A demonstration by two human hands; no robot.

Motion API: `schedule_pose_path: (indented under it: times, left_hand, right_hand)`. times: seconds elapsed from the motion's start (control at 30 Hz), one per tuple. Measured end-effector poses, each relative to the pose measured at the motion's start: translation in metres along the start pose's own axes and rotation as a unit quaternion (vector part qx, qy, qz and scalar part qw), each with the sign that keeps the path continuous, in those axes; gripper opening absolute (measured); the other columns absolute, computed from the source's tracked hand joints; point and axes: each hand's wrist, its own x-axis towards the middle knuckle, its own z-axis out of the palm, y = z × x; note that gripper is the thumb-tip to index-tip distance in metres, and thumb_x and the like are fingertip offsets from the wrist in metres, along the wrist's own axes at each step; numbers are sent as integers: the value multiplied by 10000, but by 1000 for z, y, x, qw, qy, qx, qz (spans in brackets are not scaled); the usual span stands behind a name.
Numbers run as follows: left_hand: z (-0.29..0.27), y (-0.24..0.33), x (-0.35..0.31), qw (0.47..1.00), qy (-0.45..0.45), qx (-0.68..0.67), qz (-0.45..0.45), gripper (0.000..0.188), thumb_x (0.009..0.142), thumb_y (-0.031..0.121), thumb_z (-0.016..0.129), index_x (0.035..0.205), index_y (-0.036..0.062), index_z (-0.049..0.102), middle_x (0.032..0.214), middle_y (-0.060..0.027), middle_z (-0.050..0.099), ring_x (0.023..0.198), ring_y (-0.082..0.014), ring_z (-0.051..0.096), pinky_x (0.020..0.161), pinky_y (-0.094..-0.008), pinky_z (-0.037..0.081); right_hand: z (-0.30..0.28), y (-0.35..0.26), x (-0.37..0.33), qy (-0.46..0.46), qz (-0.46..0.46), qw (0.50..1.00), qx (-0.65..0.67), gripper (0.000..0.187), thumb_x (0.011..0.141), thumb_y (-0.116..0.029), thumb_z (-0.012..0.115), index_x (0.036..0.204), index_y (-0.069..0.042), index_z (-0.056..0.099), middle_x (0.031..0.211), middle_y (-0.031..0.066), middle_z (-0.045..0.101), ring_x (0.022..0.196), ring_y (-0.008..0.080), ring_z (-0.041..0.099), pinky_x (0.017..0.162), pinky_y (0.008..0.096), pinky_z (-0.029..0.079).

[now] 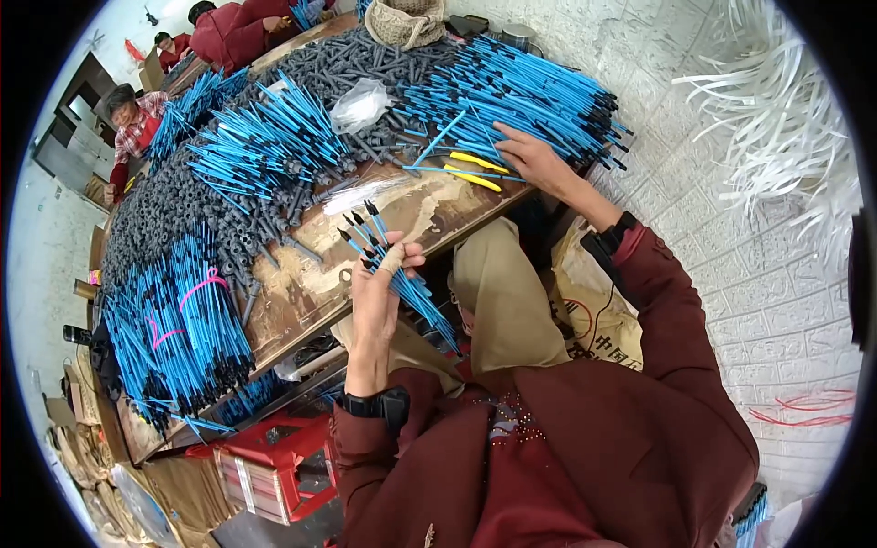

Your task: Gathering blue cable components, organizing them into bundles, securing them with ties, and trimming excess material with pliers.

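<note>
My left hand (379, 283) is closed round a small bundle of thin blue tubes (422, 301) with black tips, held slanted in front of the table's front edge. A tan wrap covers one of its digits. Over at the right, my right hand (539, 164) reaches to the edge of a large pile of blue tubes (525, 87), its fingers stretched out and apart. Whether the fingertips touch a tube is hard to see. Just beside that hand lie yellow-handled pliers (475, 173), with a loose blue tube (457, 171) across them.
Dark grey plastic plugs (164, 205) are heaped across the wooden table (301, 283). Further blue bundles (183, 320) stand at the left, some tied with pink bands. A clear plastic bag (361, 105) and woven basket (402, 23) lie farther back. Several people work beyond. White strips (776, 119) hang at right.
</note>
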Motion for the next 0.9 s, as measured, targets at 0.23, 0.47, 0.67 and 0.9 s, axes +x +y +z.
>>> schedule_pose_path:
  times: [0.23, 0.47, 0.67, 0.9]
  left_hand:
    - [-17, 22, -4, 998, -9, 42, -37, 232, 966, 94, 568, 1180, 5, 578, 927, -141, 703, 784, -203, 690, 646, -272, 518]
    - [-24, 5, 4, 996, -10, 48, -77, 230, 967, 88, 556, 1185, 16, 567, 926, -136, 698, 791, -194, 691, 631, -277, 513]
    - [-4, 1, 7, 998, -10, 27, -55, 220, 971, 105, 563, 1174, 22, 585, 927, -129, 706, 789, -186, 688, 625, -253, 495]
    - [10, 11, -10, 1000, 15, -16, -6, 249, 972, 88, 554, 1212, 23, 545, 1059, -181, 682, 932, -247, 690, 748, -313, 554]
  right_hand:
    - [-35, -10, 64, 29, 91, 986, -134, 196, 860, -116, 634, 1042, -47, 652, 1128, 129, 645, 1040, 334, 597, 875, 412, 495]
    - [-46, 54, 116, -72, 2, 981, -179, 160, 866, -180, 622, 929, -52, 694, 915, 127, 649, 899, 323, 584, 824, 422, 488]
    - [-39, 52, 121, -159, 22, 969, -187, 188, 847, -228, 637, 893, -61, 711, 892, 140, 648, 912, 335, 598, 797, 447, 501]
    - [-81, 41, 130, -120, 100, 960, -234, 244, 876, -271, 604, 961, -62, 697, 928, 160, 674, 897, 363, 634, 792, 461, 509]
